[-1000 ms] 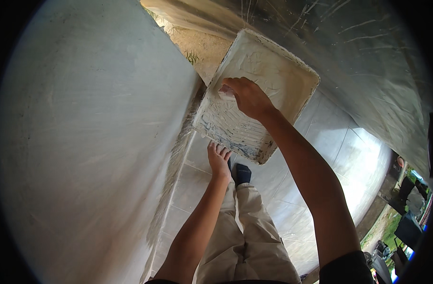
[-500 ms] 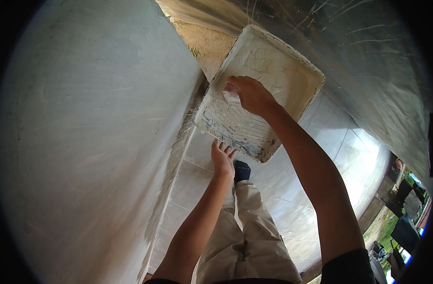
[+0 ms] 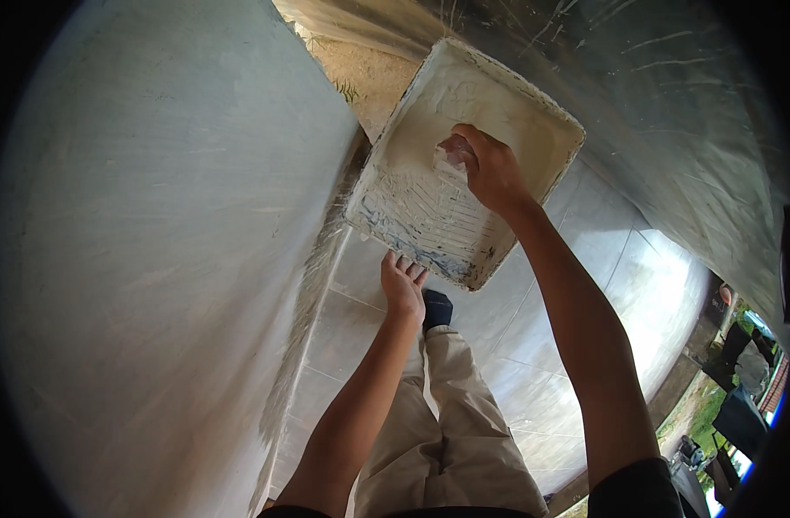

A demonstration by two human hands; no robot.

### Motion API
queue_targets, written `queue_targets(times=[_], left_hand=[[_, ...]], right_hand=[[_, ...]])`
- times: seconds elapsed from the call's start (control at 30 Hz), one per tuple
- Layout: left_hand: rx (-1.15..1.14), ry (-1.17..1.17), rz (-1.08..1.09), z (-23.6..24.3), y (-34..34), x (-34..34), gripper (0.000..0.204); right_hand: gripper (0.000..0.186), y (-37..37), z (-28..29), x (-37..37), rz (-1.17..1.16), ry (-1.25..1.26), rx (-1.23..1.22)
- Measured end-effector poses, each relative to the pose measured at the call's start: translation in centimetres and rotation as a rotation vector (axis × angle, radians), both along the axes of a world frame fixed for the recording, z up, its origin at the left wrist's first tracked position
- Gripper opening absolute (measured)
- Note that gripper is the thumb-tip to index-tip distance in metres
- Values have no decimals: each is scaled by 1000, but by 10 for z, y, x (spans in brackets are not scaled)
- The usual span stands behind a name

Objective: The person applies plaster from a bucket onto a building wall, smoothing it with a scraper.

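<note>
A paint tray (image 3: 412, 220) is held out in front of me, tilted, its inside smeared with thick off-white paint. At its ridged end dark marks show through the paint. My left hand (image 3: 403, 287) grips the near edge, fingers curled up under the rim. Over the middle of the tray, my right hand (image 3: 497, 175) closes on a small paint-coated tool (image 3: 449, 157), pinkish at the top and whitish below. Its kind I cannot make out. The tool's lower end appears to be against the paint; my fingers hide part of it.
A tall grey wall (image 3: 170, 216) rises close on my left. Another grey, scratched surface (image 3: 697, 112) slopes along the upper right. My dark-socked foot (image 3: 437, 308) stands on a grey tiled floor (image 3: 533, 345). Sandy ground (image 3: 360, 73) shows beyond the tray, and dark items (image 3: 740, 414) lie far right.
My right hand has moved the tool a little to the right across the tray. The tray and my left hand have shifted only slightly up and left in view.
</note>
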State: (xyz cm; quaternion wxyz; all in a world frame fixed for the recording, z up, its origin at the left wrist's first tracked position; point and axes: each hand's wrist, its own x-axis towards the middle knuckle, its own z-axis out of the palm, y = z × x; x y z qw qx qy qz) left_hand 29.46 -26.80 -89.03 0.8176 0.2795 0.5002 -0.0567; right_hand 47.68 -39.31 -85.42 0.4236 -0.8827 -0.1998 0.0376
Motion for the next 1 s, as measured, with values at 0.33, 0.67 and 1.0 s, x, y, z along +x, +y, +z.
queue_targets(times=[0.33, 0.67, 1.0], left_hand=[[3, 1, -7, 4, -1, 0, 79], [-28, -1, 3, 6, 1, -6, 76], [-69, 4, 19, 10, -2, -3, 77]], right_hand=[[36, 7, -10, -1, 73, -116, -98], [38, 8, -13, 6, 115, -84, -162], [33, 5, -25, 4, 17, -44, -108]])
